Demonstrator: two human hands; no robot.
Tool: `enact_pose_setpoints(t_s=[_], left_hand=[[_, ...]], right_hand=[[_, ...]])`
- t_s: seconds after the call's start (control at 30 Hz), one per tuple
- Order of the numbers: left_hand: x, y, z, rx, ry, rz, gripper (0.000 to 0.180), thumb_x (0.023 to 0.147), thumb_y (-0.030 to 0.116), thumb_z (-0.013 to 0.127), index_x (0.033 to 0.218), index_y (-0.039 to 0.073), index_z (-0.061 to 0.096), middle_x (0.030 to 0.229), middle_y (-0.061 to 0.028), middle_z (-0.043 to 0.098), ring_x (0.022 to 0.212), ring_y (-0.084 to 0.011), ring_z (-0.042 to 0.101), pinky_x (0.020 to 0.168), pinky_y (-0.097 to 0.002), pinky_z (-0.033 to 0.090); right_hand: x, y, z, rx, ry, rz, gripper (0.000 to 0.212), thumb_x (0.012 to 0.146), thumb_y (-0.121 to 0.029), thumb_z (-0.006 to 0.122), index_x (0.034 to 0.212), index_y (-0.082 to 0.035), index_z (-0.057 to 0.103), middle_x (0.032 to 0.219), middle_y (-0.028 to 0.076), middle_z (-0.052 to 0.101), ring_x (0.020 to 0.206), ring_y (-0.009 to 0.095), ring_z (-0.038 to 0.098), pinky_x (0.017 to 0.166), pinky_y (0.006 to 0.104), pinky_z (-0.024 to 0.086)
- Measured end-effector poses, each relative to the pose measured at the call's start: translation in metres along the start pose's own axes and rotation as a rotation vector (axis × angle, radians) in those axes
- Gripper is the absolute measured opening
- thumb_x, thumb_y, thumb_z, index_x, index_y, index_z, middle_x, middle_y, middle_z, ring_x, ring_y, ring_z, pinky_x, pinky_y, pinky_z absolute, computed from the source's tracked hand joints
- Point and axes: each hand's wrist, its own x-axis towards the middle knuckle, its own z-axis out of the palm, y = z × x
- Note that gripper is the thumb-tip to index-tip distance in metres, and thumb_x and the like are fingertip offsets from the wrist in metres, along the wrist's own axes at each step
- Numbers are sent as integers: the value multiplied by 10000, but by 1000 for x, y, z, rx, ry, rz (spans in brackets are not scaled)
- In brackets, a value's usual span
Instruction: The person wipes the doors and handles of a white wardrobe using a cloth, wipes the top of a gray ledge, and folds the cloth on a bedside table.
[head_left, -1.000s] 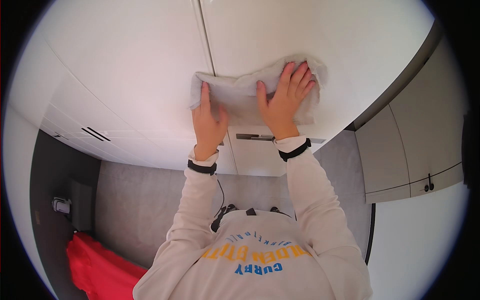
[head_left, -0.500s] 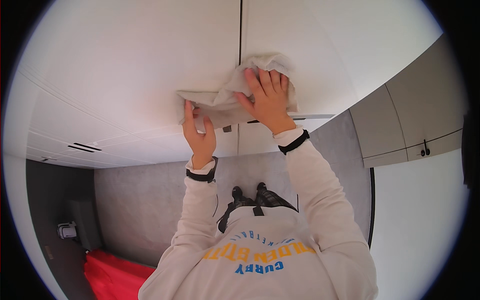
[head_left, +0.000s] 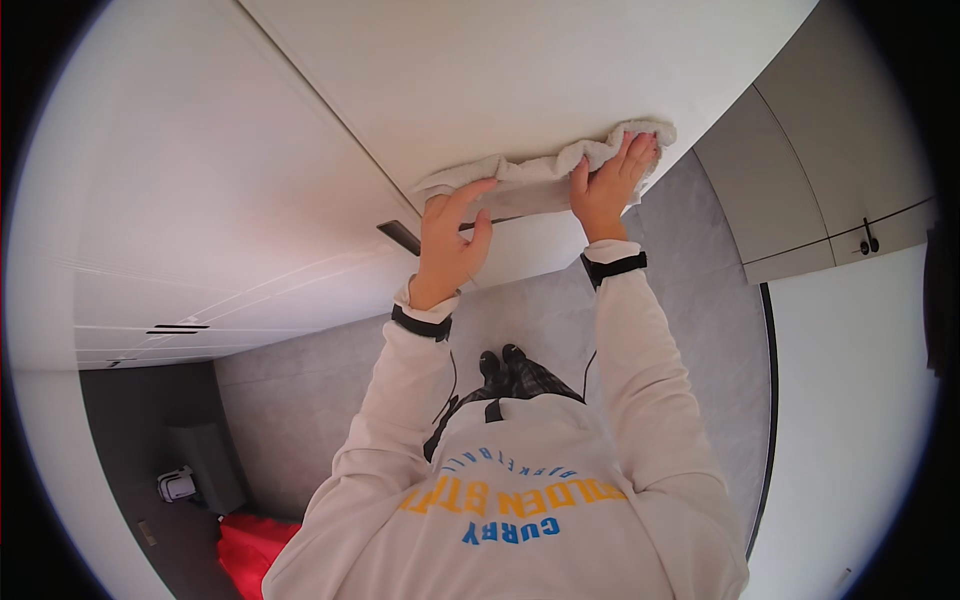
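Observation:
A pale grey cloth (head_left: pixel 530 180) lies spread in a wrinkled strip against the white cabinet door (head_left: pixel 500 80). Its upper edge is bunched into folds. My right hand (head_left: pixel 610 192) presses flat on the cloth's right end, near the door's right edge, fingers stretched upward. At the cloth's left end is my left hand (head_left: pixel 452 245), its index finger reaching along the fabric and its thumb held apart; the other fingers are partly hidden. Both hands are open. A dark recessed handle (head_left: pixel 400 237) sits just left of my left wrist.
A dark gap (head_left: pixel 310 85) separates this door from the white one to its left. Grey cabinets (head_left: pixel 800 180) with black handles stand at the right. Below lies grey floor (head_left: pixel 300 400). Something red (head_left: pixel 255 550) and a small white device (head_left: pixel 175 485) are at lower left.
Both hands and the cloth have shifted right along the door, away from the gap. The cloth is stretched into a longer strip. My view has turned, so the gap now slants.

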Motion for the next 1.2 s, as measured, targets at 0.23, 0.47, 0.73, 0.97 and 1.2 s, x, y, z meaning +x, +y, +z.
enact_pose_setpoints(t_s=[0.23, 0.47, 0.73, 0.97, 1.2], left_hand=[[-16, 2, 66, 0, -242, -106, 359, 811, 23, 606, 1157, 118, 636, 838, -80, 621, 797, -281, 539, 766, -363, 430], [-46, -25, 54, 104, -222, -91, 370, 813, 15, 598, 1166, 118, 635, 840, -87, 625, 774, -284, 531, 771, -368, 423], [-59, -39, -31, 262, -94, -162, 376, 791, -11, 595, 1152, 91, 631, 934, -105, 636, 898, -318, 553, 831, -393, 431], [-66, -67, -144, 230, 207, -58, 505, 788, -30, 579, 1284, 41, 520, 1181, -157, 579, 1014, -324, 532, 890, -388, 426], [-85, -109, -276, 338, 398, -137, 678, 792, -7, 581, 1436, 38, 373, 1211, -158, 572, 1018, -323, 528, 912, -397, 416]], right_hand=[[-59, 41, -3, 127, -66, 459, 747, 894, -161, 524, 1450, 123, 114, 1531, 346, 3, 1437, 478, 0, 1164, 518, 76], [-91, 1, 6, 278, -194, 606, 772, 921, -134, 516, 1461, 119, 26, 1524, 356, -31, 1437, 473, -30, 1166, 510, 45], [-74, -83, 24, 329, -203, 420, 852, 902, -162, 558, 1462, 117, -19, 1521, 362, -49, 1420, 516, -37, 1149, 554, 48], [-24, -203, 45, 353, -97, 52, 797, 897, -208, 590, 1483, 69, 127, 1530, 348, 39, 1401, 551, 43, 1128, 592, 83], [-13, -343, 89, 266, -60, -240, 743, 881, -260, 616, 1459, 49, 266, 1515, 325, 169, 1364, 539, 182, 1089, 615, 167]])
